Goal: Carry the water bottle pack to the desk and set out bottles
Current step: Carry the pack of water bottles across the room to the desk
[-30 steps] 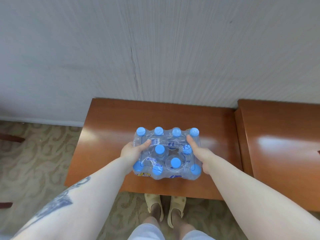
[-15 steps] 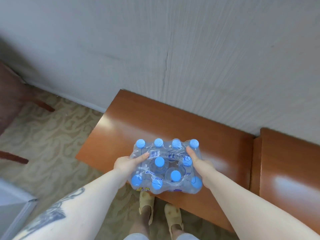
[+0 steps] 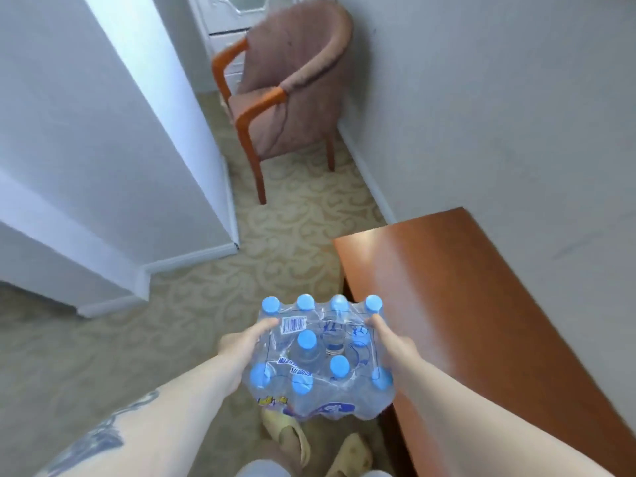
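I have the water bottle pack (image 3: 318,359) lifted in front of me, my left hand (image 3: 241,349) clamped flat against its left side and my right hand (image 3: 395,349) against its right, thumbs hooked over the shrink wrap. It hangs over the carpet (image 3: 285,235), just off the left end of the wooden desk (image 3: 464,304), touching nothing. To carry it well I should squeeze evenly, keep the blue caps level so the loose film doesn't slip, and watch my slippers (image 3: 289,432) as I step.
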Tool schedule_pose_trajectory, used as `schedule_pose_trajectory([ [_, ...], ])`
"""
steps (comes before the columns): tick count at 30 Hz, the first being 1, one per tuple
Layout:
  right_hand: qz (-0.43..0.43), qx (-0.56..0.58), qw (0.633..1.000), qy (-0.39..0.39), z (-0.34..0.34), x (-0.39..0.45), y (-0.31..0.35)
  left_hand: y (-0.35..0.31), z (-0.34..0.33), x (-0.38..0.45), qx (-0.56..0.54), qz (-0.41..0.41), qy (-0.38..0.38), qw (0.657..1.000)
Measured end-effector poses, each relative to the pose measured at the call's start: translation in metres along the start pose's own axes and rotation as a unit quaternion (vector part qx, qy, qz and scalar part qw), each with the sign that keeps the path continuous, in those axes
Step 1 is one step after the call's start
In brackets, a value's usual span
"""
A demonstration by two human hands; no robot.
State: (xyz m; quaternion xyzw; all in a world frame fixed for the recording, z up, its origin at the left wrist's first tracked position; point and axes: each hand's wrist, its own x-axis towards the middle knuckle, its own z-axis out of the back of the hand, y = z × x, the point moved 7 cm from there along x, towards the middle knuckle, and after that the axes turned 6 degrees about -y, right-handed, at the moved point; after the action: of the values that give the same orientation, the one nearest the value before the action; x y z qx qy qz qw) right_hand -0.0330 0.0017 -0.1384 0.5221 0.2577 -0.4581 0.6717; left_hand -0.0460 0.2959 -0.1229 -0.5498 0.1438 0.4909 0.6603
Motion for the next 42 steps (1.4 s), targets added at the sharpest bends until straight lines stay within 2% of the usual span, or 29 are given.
schedule_pose_trajectory([
  [4,0.048,-0.061,0.993,0.085,-0.091,-0.037,0.026,0.026,0.099,0.007,-0.077,0.021,-0.097,0.992],
  [10,0.092,-0.176,0.963,0.184,-0.231,-0.113,0.030,0.083,0.243,0.014,-0.155,0.061,-0.198,0.966],
  [16,0.118,-0.286,0.923,0.231,-0.376,-0.181,-0.002,0.147,0.377,0.029,-0.165,0.089,-0.283,0.941],
  [23,0.158,-0.410,0.860,0.258,-0.511,-0.252,-0.033,0.199,0.503,0.050,-0.079,0.124,-0.314,0.938],
  [26,0.192,-0.473,0.814,0.279,-0.572,-0.279,-0.037,0.213,0.545,0.063,-0.077,0.141,-0.319,0.934],
  [30,0.216,-0.519,0.775,0.290,-0.654,-0.304,-0.034,0.220,0.596,0.083,-0.114,0.180,-0.344,0.914],
  [36,0.225,-0.550,0.741,0.312,-0.787,-0.342,-0.027,0.212,0.681,0.127,-0.217,0.224,-0.388,0.868],
  [42,0.281,-0.589,0.692,0.310,-0.913,-0.410,-0.020,0.218,0.772,0.171,-0.267,0.287,-0.403,0.828],
])
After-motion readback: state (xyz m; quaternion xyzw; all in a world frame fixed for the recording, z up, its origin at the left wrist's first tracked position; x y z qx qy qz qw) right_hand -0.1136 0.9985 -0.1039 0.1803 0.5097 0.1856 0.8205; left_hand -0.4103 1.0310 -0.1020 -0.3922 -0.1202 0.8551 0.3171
